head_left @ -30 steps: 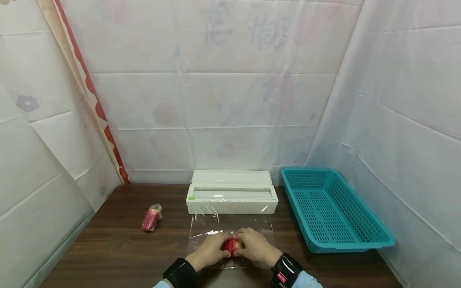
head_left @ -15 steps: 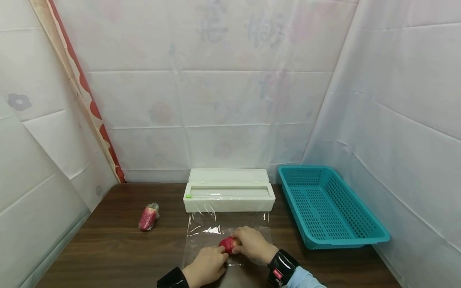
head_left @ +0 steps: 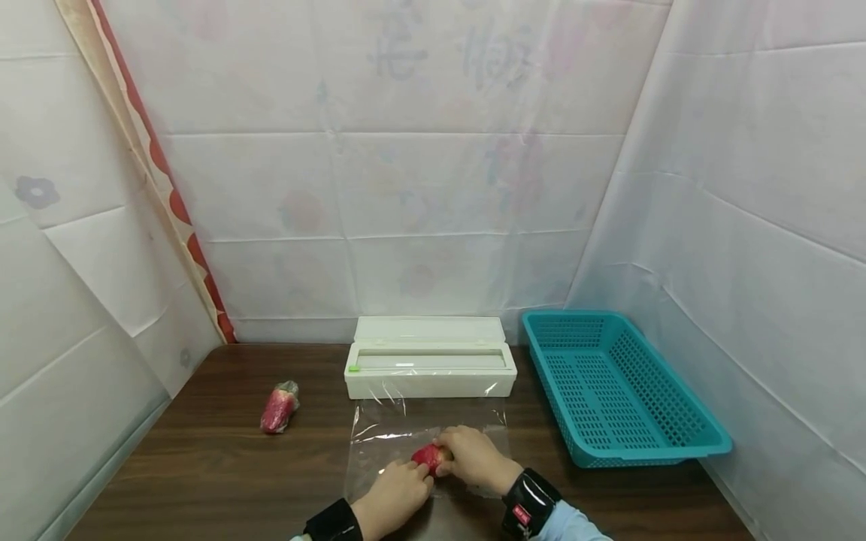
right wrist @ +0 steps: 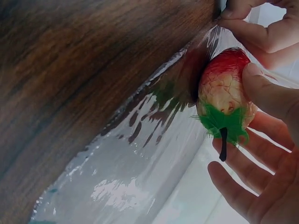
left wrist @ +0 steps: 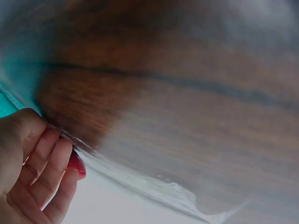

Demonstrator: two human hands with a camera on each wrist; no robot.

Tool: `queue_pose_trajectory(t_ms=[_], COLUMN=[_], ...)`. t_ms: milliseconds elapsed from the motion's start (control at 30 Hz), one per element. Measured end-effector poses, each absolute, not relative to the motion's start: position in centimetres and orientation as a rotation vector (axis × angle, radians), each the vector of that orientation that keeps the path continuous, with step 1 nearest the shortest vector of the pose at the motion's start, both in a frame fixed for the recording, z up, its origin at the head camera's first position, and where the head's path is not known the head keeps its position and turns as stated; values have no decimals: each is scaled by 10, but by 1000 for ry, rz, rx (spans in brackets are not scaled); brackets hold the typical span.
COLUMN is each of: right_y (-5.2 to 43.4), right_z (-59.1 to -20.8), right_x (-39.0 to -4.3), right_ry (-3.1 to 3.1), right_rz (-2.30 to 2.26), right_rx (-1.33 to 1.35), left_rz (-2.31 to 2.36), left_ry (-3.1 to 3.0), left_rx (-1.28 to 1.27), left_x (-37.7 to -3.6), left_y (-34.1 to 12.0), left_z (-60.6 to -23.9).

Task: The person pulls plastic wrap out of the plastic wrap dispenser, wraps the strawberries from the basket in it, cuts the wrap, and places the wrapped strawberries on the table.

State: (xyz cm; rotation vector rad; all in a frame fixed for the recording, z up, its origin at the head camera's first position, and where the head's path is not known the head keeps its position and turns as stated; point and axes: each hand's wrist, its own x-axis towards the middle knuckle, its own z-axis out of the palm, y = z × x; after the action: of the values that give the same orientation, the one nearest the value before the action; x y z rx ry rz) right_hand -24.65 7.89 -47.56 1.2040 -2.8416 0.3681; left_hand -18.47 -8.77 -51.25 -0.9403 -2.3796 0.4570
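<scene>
A toy strawberry (right wrist: 224, 84), red and cream with green leaves and a dark stem, lies on clear cling film (head_left: 368, 443). My right hand (head_left: 473, 457) holds the strawberry (head_left: 428, 457) between thumb and fingers, its leafy end toward the palm. Close at its left, my left hand (head_left: 395, 492) pinches the film's near edge between thumb and forefinger. In the left wrist view, only a red tip of the strawberry (left wrist: 77, 164) shows behind the fingers of the left hand (left wrist: 44, 163). The film runs back to a white cling film dispenser (head_left: 431, 385).
A film-wrapped red strawberry (head_left: 277, 411) lies on the brown wooden table (head_left: 203, 451) at the left. At the right stands a teal perforated basket (head_left: 575, 428). The dispenser's lid (head_left: 429, 329) is raised, with a small green slider (head_left: 355, 368) at its left end.
Both hands were around the strawberry a second ago. My left hand has since moved off it to the film's near edge, then slightly right. My right hand still holds the strawberry.
</scene>
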Motion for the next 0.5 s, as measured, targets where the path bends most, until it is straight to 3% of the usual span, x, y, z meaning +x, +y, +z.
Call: queue_pose_trajectory(t_ms=[500], right_y=[80], right_z=[-477], right_x=[-247], right_ry=[-2831], right_rz=[426], right_rx=[1248], left_rz=[176], left_ry=[-2308], left_rx=[-814], left_x=[-194], left_y=[-92], left_z=[-511])
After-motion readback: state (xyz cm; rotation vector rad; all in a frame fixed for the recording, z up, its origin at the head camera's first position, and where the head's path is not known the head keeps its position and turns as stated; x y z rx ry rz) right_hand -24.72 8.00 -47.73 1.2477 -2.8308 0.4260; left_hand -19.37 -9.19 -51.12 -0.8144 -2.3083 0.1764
